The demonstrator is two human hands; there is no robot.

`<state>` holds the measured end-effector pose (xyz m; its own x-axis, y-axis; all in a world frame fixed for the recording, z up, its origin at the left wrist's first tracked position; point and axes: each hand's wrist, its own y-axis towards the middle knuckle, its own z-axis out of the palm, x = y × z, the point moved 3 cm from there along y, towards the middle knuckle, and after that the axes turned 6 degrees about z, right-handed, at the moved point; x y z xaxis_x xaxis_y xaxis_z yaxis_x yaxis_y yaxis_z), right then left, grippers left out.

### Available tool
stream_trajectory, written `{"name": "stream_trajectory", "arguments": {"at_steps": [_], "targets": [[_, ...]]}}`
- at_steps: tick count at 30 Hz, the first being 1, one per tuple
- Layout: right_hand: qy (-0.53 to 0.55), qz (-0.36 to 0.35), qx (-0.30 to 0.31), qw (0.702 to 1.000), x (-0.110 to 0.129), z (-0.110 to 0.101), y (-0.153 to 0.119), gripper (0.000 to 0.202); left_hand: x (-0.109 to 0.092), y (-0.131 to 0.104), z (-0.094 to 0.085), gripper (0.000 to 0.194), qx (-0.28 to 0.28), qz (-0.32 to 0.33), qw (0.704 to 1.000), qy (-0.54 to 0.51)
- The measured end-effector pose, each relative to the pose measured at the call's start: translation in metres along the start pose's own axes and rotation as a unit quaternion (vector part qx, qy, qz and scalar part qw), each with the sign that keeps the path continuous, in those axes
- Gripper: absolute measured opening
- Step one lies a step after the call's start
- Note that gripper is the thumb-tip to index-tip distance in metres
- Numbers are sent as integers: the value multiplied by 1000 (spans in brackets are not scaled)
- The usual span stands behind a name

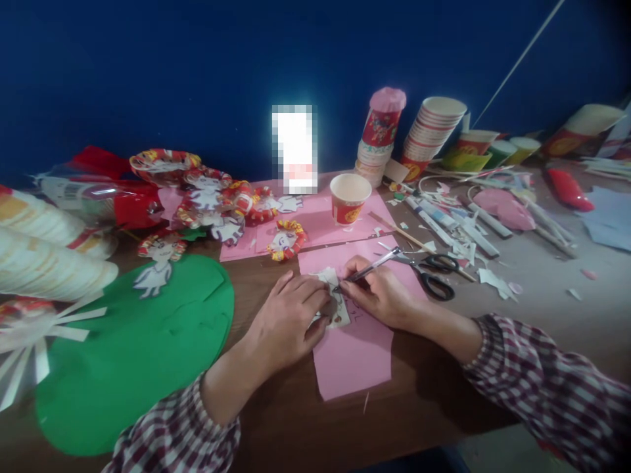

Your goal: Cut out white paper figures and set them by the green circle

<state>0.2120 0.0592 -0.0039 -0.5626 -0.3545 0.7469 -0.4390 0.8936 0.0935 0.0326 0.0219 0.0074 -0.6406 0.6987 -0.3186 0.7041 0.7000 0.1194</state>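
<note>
My right hand [377,292] grips a pen [374,264], its tip touching a small piece of white paper [340,309]. Dark marks show on that piece. My left hand [293,315] rests over its left side, fingers stretched out and pressing it down, hiding part of it. Beneath both lies a sheet of pink paper [352,368] with some handwriting near my right fingers. Black-handled scissors [436,279] lie just beyond my right hand. A paper doll's head in a red and yellow ring [286,240] is above my left hand.
A paper cup [351,200] stands on more pink paper, with stacked cups [431,135] behind. Markers [431,220] and paper scraps litter the right. Leftward are a green paper oval [142,368], a paper doll [154,276] and several wrapper rings. A bright blurred-out screen [294,148] stands by the blue wall.
</note>
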Motion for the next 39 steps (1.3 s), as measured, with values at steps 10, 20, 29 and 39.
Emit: {"name": "stream_trajectory", "arguments": {"at_steps": [10, 20, 29, 39], "targets": [[1, 7, 0, 1000, -4, 2, -1, 9, 0, 1, 0, 24, 3, -1, 1000, 3], [-9, -2, 4, 1000, -1, 0, 0, 7, 1, 1, 0, 25, 7, 4, 1000, 16], [-11, -8, 7, 1000, -2, 0, 0, 6, 0, 1, 0, 24, 4, 3, 1000, 13], [-23, -19, 6, 1000, -2, 0, -1, 8, 0, 2, 1, 25, 3, 6, 1000, 16]]}}
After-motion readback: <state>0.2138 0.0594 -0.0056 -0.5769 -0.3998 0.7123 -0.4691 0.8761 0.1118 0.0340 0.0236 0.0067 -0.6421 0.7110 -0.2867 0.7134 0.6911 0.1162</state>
